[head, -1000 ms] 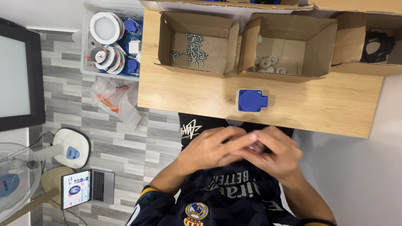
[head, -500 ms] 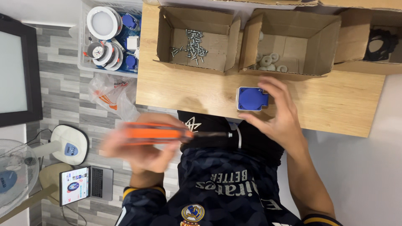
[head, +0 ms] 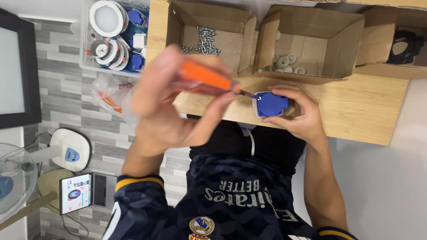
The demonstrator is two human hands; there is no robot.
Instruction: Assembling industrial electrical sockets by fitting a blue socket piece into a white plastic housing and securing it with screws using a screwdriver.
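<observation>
My left hand [head: 171, 109] is raised over the near edge of the wooden table [head: 356, 106] and grips an orange-handled screwdriver [head: 202, 79]. Its tip points right, at a blue round socket in a white housing [head: 270, 103]. The socket rests on the table with my right hand [head: 304, 118] wrapped around its right side, holding it still. The left hand and the tool are blurred.
Three open cardboard boxes stand at the back of the table: one with screws [head: 202, 42], one with white washers [head: 287, 62], one with black parts [head: 402, 46]. A clear bin [head: 89, 66] of round lamps sits left of the table. On the floor are a laptop [head: 86, 191] and a fan [head: 15, 178].
My hands parted from my lap. The right hand went to the blue socket and closed around it. The left hand came up with the orange screwdriver and moved right, toward the socket.
</observation>
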